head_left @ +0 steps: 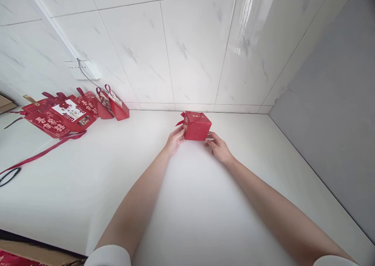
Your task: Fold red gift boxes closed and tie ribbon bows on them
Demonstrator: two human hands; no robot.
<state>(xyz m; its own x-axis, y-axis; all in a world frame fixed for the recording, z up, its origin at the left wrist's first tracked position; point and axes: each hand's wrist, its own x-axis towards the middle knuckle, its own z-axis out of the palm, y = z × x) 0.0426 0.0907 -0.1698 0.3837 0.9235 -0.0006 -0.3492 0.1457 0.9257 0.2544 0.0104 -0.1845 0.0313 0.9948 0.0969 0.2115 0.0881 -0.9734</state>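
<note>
From my remote seat I have the glossy red cardboard box with pale gold print (199,127) at the centre of the frame, between the two hands and over the smooth white tabletop (187,203) — I cannot tell whether its underside rests there. The left hand (175,141) lies against the box's left side, fingers extended along it just below a dark red ribbon bow (179,122); whether it grips, I cannot tell. The right hand (219,147) is at the box's lower right corner, loosely open with thumb and fingers apart — their contact is too small for me to judge. Well apart, at the left of the frame, I see a cluster of red printed paper gift boxes with ribbon handles (74,111), a long flat dark red ribbon (43,152) and a thin black loop (17,170).
</note>
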